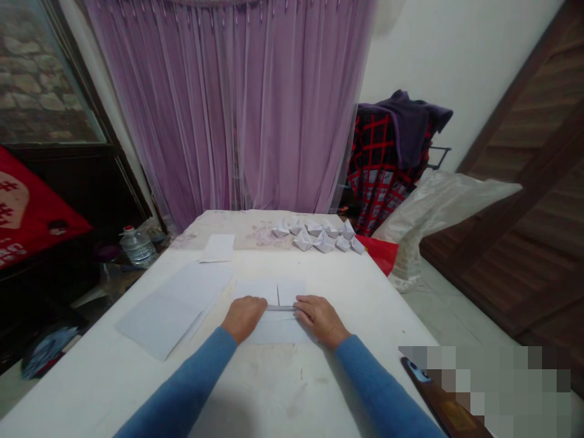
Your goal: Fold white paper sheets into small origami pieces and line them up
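The left hand (244,317) and right hand (323,319), fingers bent close, hold opposite ends of a raised fold in a white paper sheet (278,331). The sheet lies mid-worktop (255,389); its fold runs left to right, across the person, and a dark line beyond it points away. Left of the worktop stands a red-capped clear plastic bottle (138,248), its contents seemingly colourless, though the view is dim.

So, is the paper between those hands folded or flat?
Partly folded: the paper shows a folded edge between left hand and right hand.
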Demonstrator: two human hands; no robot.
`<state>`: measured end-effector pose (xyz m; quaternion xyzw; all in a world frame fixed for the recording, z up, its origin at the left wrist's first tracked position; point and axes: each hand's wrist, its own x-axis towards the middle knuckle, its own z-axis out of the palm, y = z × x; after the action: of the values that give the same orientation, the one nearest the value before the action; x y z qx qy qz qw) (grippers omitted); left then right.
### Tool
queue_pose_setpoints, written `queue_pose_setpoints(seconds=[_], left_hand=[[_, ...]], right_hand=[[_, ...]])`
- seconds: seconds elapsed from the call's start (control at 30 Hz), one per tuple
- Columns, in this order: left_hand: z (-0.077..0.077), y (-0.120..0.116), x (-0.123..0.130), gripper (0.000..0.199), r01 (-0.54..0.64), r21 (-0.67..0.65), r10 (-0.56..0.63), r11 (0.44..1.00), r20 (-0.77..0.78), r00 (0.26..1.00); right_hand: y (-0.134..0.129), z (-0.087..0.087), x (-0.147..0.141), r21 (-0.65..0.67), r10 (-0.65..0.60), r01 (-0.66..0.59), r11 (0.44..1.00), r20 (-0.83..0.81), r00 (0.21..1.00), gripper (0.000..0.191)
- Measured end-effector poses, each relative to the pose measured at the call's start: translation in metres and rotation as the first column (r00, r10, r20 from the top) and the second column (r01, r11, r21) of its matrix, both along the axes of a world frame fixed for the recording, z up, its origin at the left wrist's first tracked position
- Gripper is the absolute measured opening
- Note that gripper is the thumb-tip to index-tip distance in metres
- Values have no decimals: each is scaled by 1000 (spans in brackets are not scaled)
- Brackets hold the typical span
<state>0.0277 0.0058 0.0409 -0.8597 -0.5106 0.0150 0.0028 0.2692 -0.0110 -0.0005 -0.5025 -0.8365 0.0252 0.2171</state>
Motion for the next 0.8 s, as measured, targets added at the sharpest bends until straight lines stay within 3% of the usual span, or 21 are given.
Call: queue_pose_setpoints(seconds=[0.2, 0.37, 0.5, 0.6, 0.8], left_hand=[[-5, 7, 4, 29, -106, 5, 105, 994, 109, 988], [-16, 3, -1, 21, 20, -13, -15, 1000, 279, 960], [-11, 2, 7, 41, 136, 7, -136, 991, 160, 978], [-5, 5, 17, 38, 200, -15, -197, 980, 103, 975], [-16, 17, 18, 27, 153, -81, -127, 985, 262, 957]], right_hand=[[14, 0, 0, -80, -100, 87, 993, -175, 979, 20], [12, -5, 6, -98, -95, 75, 992, -211, 973, 15], [10, -7, 8, -103, -86, 69, 992, -176, 981, 16], [11, -8, 8, -115, -83, 62, 991, -185, 979, 17], [17, -7, 12, -202, -142, 90, 975, -259, 955, 20]])
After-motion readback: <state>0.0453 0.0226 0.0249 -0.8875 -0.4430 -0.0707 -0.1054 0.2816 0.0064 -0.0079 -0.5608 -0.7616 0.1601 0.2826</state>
